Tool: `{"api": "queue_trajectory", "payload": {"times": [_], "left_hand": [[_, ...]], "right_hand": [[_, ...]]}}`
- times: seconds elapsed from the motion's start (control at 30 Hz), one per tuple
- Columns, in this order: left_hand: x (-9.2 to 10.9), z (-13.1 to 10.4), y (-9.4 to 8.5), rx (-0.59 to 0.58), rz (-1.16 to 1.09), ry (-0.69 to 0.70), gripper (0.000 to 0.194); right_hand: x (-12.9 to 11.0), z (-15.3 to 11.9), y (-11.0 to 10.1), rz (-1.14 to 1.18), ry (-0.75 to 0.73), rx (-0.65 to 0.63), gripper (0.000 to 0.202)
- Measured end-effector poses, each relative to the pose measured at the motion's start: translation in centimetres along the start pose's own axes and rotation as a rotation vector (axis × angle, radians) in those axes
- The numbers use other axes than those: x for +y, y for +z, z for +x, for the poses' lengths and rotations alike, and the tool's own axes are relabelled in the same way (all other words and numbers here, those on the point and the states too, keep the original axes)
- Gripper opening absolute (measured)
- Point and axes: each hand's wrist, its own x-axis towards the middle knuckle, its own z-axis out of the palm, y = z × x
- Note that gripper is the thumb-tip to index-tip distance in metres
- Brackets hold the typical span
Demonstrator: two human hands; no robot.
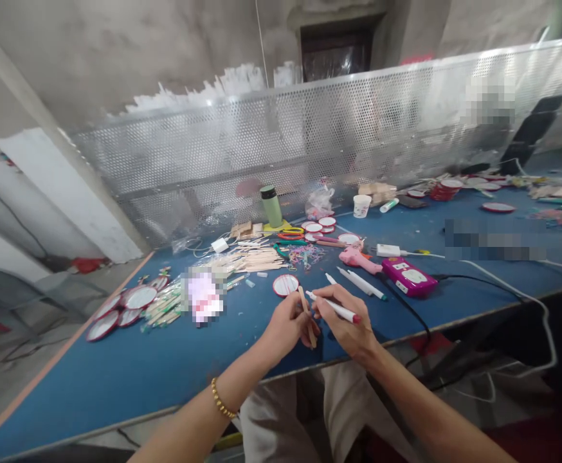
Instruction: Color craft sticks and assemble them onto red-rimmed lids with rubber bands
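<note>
My left hand (288, 321) holds a flat wooden stick (307, 316) upright between thumb and fingers near the table's front edge. In my right hand (348, 325) is a white marker with a red end (339, 310), its tip pointing at the upper part of the stick. Both hands are close together. Just beyond them lies a round white disc with a red rim (285, 285). Several white markers (362, 283) rest on the table to the right of the disc.
On the blue table (165, 376) are wooden sticks (262, 257), a green bottle (272, 207), a paper cup (362, 206), a pink tool (358, 258) and a purple device (409, 276) with cables. Red-rimmed discs (140, 297) lie at left. A perforated metal panel (242, 148) stands behind.
</note>
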Motion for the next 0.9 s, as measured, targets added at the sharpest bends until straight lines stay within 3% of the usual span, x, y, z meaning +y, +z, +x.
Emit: {"api": "queue_trajectory", "payload": {"times": [0.17, 0.3, 0.67, 0.9], "left_hand": [[-0.3, -1.3, 2.0, 0.188, 0.03, 0.081, 0.032], [-0.5, -2.2, 2.9, 0.31, 0.008, 0.15, 0.028], [-0.7, -2.4, 2.8, 0.213, -0.005, 0.189, 0.028], [-0.9, -1.8, 3.0, 0.184, -0.068, 0.195, 0.036]], "right_hand": [[-0.7, -0.9, -0.1, 0.098, 0.072, 0.089, 0.016], [-0.7, -1.3, 0.0, 0.149, 0.024, 0.118, 0.012], [-0.6, -0.9, -0.5, 0.247, 0.078, 0.038, 0.018], [-0.2, -0.8, -1.1, 0.235, 0.077, 0.085, 0.02]]}}
